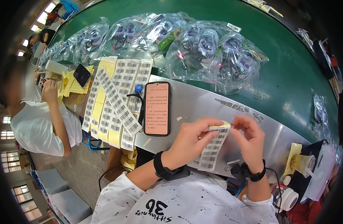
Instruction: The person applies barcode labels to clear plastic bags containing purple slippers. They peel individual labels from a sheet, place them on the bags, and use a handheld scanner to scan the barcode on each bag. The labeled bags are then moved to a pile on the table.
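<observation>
Head view: the left hand (192,136) pinches the top end of a strip of barcode labels (215,145), thumb and fingers closed on it, so the strip hangs down toward the near edge of the metal counter (201,100). The right hand (249,136) is just beside the strip's top right corner, fingertips curled together at the strip's yellow backing edge; whether they grip it I cannot tell. To the left lies a phone (157,108) with a lit screen, and beyond it more label sheets (115,97) fanned over the counter edge. Farther off, clear bags (201,48) lie on the green belt (291,74).
</observation>
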`<state>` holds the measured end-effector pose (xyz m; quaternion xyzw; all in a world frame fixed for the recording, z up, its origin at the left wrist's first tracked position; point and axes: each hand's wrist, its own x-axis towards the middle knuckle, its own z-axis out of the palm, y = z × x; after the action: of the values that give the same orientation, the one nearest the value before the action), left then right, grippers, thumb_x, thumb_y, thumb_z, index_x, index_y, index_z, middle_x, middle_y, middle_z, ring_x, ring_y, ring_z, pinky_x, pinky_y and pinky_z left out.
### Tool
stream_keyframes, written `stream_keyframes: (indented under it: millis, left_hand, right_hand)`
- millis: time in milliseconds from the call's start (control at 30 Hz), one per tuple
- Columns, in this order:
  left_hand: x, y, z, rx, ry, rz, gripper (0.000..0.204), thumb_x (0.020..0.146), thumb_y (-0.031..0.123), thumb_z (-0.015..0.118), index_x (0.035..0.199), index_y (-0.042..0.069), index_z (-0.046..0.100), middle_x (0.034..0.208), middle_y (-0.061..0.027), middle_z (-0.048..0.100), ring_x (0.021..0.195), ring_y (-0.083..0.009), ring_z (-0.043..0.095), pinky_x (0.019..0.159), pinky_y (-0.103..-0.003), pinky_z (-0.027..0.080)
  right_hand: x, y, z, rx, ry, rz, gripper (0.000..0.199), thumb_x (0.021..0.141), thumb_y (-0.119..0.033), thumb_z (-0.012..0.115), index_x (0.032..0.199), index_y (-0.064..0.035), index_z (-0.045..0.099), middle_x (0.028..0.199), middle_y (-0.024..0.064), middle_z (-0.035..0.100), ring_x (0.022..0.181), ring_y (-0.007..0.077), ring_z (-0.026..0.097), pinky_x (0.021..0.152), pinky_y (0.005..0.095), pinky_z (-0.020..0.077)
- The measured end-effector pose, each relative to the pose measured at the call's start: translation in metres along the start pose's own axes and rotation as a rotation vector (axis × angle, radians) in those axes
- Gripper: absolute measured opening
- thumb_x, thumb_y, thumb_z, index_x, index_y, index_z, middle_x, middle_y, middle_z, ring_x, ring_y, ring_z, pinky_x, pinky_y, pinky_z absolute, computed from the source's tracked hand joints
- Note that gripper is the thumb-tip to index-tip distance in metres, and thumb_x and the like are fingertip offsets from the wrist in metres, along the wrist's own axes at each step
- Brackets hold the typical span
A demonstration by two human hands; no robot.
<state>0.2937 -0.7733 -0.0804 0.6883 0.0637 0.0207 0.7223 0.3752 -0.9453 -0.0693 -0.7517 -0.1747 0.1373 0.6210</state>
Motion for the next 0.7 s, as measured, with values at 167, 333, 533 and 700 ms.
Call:
stream_keyframes:
  millis: [167,333,533,700]
  left_hand:
    - [-0.003,0.006,-0.007,0.241,-0.040,0.029,0.023,0.088,-0.003,0.063,0.111,-0.002,0.065,0.103,-0.0090,0.071,0.090,-0.0114,0.067,0.077,-0.025,0.055]
    - [0.000,-0.006,-0.002,0.068,-0.027,-0.102,0.030,0.087,-0.006,0.063,0.117,-0.004,0.059,0.108,-0.0109,0.068,0.094,-0.0144,0.067,0.081,-0.027,0.055]
    - [0.003,-0.016,-0.003,-0.159,0.031,-0.181,0.049,0.089,-0.008,0.058,0.135,-0.004,0.040,0.118,-0.0166,0.061,0.105,-0.0192,0.063,0.086,-0.027,0.053]
    - [0.000,-0.031,-0.005,-0.076,0.074,-0.198,0.049,0.091,-0.007,0.056,0.137,-0.004,0.038,0.116,-0.0183,0.061,0.101,-0.0190,0.065,0.082,-0.027,0.053]
  right_hand:
    - [0.006,-0.006,-0.007,-0.228,-0.151,-0.154,0.011,0.077,0.001,0.071,0.087,0.0003,0.068,0.082,0.0073,0.062,0.075,0.0177,0.059,0.067,0.0302,0.0458]
    - [0.002,0.001,-0.002,-0.531,-0.064,-0.426,0.014,0.071,0.003,0.072,0.084,-0.0008,0.067,0.080,0.0096,0.059,0.078,0.0264,0.059,0.067,0.0339,0.0464]
    - [0.008,-0.026,-0.019,-0.358,-0.091,-0.489,0.012,0.073,0.002,0.071,0.081,-0.0019,0.064,0.082,0.0112,0.059,0.077,0.0278,0.058,0.069,0.0338,0.0465]
    - [0.104,-0.012,-0.092,0.468,0.269,0.005,0.020,0.090,-0.011,0.063,0.109,-0.0041,0.058,0.097,0.0030,0.059,0.092,0.0159,0.058,0.084,0.0324,0.0484]
